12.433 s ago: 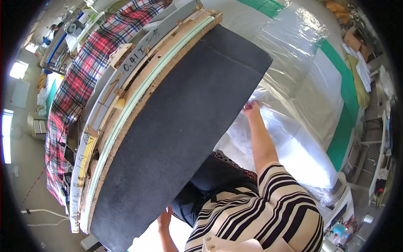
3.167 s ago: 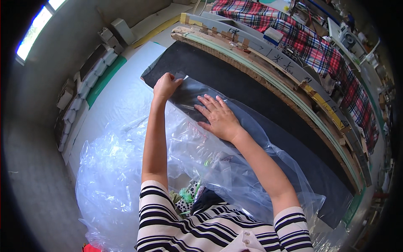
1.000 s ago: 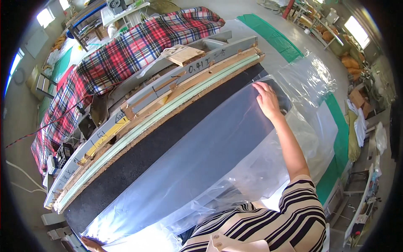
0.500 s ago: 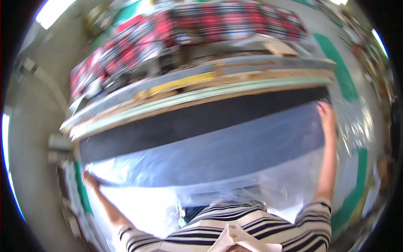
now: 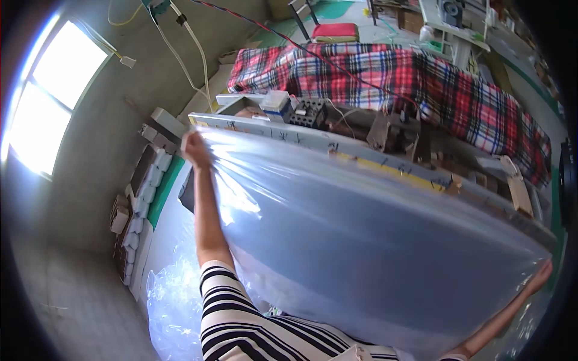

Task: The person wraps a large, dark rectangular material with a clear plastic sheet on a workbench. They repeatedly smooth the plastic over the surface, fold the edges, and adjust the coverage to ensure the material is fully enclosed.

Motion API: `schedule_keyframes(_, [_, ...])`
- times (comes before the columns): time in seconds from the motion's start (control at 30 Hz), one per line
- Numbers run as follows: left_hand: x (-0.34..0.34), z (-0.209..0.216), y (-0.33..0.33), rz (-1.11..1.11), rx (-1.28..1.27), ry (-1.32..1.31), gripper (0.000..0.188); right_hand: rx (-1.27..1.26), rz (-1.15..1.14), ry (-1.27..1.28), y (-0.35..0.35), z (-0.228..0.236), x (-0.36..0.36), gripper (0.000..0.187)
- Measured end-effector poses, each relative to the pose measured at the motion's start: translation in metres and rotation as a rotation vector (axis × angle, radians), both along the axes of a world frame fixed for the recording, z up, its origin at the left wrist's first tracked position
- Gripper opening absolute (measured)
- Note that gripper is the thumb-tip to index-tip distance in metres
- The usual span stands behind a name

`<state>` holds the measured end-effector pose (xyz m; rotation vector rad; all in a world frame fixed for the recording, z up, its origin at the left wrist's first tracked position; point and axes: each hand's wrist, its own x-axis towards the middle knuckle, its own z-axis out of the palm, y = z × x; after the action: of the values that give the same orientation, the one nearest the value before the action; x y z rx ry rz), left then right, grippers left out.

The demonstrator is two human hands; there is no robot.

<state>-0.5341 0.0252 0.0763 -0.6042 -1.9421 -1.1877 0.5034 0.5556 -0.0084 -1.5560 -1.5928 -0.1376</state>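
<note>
A wide sheet of clear plastic film is stretched between my two hands, over a dark flat surface that shows through it. My left hand is closed on the film's far left corner, beside the end of a long grey rail. My right hand grips the film at the far right, and shiny creases run out from both grips. The film covers most of the front part of the bench and hangs down toward my body.
Behind the rail lie a white box and a black terminal block. A red plaid cloth drapes across the far side. Crumpled clear film lies on the floor at left, near stacked white bundles. Cables hang overhead.
My left hand has moved far forward and up with the film, to the rail. The film now covers the dark surface that was partly bare. The view has turned left.
</note>
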Motion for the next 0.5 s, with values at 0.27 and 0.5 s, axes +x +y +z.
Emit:
schedule_keyframes(0.27, [-0.010,-0.069,0.021,-0.156,0.292,-0.519,0.031,-0.368,-0.013,-0.241,0.015,-0.033,0.002,0.046])
schedule_keyframes(0.5, [-0.018,-0.079,0.015,-0.222,0.304,-0.572,0.042,-0.252,0.108,-0.162,0.045,-0.073,0.074,0.041])
